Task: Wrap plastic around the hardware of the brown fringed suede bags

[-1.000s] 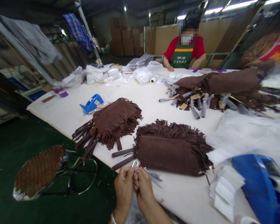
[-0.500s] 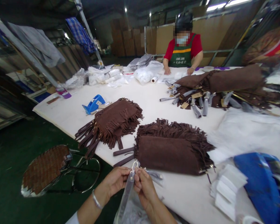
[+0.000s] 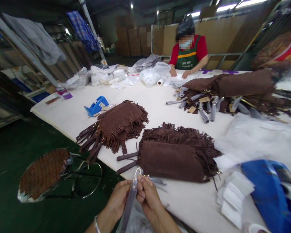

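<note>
A brown wrist strap in a clear plastic sleeve hangs at the table's front edge, with a metal clasp at its top. My left hand is closed around the strap's left side, below the clasp. The fingertips of my right hand pinch the strap's top end, just under the clasp. Right behind the clasp lies a dark brown fringed bag with two strap ends sticking out on its left. Below my hands, clear plastic shows, its contents unclear.
Another pile of fringed brown bags lies left, by a blue tape dispenser. More bags are stacked back right. A larger blue dispenser and white packets stand front right. A co-worker works across the table; a stool stands left.
My left hand has shifted down and left along the strap, while my right hand still pinches near the clasp. The co-worker's hands have moved left across the table.
</note>
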A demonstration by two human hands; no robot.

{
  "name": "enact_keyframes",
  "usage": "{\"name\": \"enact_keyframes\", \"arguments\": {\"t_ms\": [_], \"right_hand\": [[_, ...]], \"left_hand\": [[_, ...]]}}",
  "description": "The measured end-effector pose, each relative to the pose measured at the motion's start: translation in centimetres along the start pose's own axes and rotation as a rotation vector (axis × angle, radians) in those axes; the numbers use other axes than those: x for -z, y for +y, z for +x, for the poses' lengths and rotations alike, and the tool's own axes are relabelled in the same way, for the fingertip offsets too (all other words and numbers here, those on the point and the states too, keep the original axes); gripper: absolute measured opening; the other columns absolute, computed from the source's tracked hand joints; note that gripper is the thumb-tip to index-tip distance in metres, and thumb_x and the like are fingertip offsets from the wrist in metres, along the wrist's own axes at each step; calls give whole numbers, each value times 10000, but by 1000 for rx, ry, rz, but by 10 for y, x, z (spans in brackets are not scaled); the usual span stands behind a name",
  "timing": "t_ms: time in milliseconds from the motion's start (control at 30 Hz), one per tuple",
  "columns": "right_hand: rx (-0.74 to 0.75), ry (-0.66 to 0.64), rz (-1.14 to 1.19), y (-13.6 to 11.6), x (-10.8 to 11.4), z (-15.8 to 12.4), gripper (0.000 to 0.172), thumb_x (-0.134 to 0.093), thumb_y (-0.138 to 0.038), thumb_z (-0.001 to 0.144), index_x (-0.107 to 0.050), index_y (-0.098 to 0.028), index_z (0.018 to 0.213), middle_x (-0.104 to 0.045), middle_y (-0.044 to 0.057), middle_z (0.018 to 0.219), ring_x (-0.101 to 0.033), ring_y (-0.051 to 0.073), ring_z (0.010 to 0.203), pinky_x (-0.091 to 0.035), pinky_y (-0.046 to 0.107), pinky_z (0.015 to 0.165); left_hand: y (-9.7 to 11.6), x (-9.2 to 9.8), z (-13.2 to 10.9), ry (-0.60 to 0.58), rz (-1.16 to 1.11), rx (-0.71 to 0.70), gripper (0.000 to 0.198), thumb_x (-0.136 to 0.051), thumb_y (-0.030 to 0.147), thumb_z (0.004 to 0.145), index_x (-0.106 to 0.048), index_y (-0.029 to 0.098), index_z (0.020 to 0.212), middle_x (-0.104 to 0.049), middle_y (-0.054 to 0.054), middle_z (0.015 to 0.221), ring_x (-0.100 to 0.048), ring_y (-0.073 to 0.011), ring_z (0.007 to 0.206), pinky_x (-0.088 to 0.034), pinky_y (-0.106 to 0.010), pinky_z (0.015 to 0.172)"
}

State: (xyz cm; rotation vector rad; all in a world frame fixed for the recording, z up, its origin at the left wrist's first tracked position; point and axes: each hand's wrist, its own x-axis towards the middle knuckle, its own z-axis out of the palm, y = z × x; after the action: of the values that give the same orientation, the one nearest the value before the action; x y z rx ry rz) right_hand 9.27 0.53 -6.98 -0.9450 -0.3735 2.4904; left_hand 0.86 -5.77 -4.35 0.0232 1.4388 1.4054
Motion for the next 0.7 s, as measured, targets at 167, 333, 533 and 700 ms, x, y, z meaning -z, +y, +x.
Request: {"name": "enact_keyframes", "arguments": {"t_ms": [167,333,533,700], "right_hand": [[-5,22,-32,4,3,3,434,-789,-454,610,-522,-175,809,-469,-103,513,-245,-9,361,-124,141,384],[11,45,-57,8,6,4,436,-776,-470,615,-531,-179,830,-470,-104,517,-230,-6,361,-123,144,385],[35,18,-74,8,7,3,399,-749,-466,660,-543,-172,833,-457,-105,516,-214,0,369,-129,147,388],[49,15,-72,9,9,2,361,-734,-449,687,-553,-167,820,-438,-106,502,-216,6,370,-144,149,384]], "left_hand": [[2,12,-6,285,271,-383,307,-618,456,804,-642,165,897,-700,-71,909,-660,-212,819,-511,-307,742],[2,1,-3,221,340,-357,257,-651,401,776,-655,147,809,-688,-43,759,-623,-172,721,-469,-249,668],[11,3,7,108,103,-70,167,-692,291,711,-619,141,707,-653,-25,630,-613,-153,580,-446,-229,541],[18,14,14,-97,-125,263,114,-677,182,708,-660,97,782,-690,-80,669,-643,-175,606,-500,-265,609]]}}
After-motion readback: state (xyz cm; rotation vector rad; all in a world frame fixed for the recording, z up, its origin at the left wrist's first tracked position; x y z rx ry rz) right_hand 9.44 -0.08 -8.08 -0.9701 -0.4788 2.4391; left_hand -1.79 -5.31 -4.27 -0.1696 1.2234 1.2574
